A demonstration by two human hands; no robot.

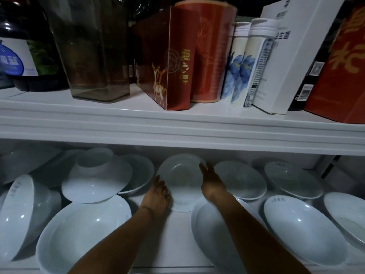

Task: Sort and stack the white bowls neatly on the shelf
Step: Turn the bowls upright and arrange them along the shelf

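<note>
Now, small white bowl (180, 180): middle of the lower shelf (177, 232), tipped toward the viewer.
Left hand (160, 192): at the bowl's 8 o'clock, fingers curled round its rim.
Right hand (212, 181): at its 3 o'clock, fingers nearly straight, laid along the rim, clasping nothing.
Upturned bowl (96, 175): at 9 o'clock, resting on a wider bowl (142, 175).
Red box (171, 60): at 12 o'clock, on the upper shelf (177, 123).
</note>
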